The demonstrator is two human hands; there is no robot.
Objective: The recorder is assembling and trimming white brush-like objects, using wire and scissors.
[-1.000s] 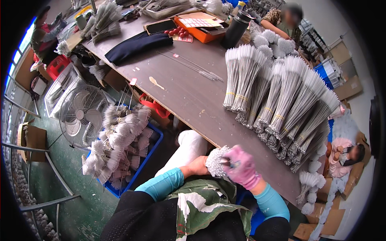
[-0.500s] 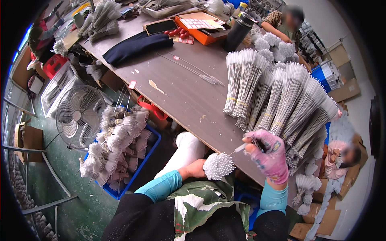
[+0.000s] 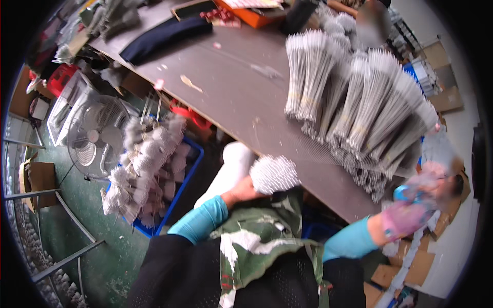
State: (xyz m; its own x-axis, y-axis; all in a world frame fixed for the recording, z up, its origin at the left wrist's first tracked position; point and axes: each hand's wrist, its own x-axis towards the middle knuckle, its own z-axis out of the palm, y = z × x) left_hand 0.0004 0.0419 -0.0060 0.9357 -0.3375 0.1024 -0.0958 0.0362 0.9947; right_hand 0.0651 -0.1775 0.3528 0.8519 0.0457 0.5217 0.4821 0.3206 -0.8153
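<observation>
Bristle bundle (image 3: 275, 175) rough; table top (image 3: 231, 77) matt.

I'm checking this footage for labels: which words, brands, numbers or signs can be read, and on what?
None can be read.
Pale sheet on the orange box: too blurred.
Camouflage apron: red marks, too small to tell if they're writing.
White-tipped bundle in the left hand: no writing visible.

Green floor (image 3: 115, 256) at left, brown worktable (image 3: 233, 90) slantwise, pale wall (image 3: 465, 66) at right.
</observation>
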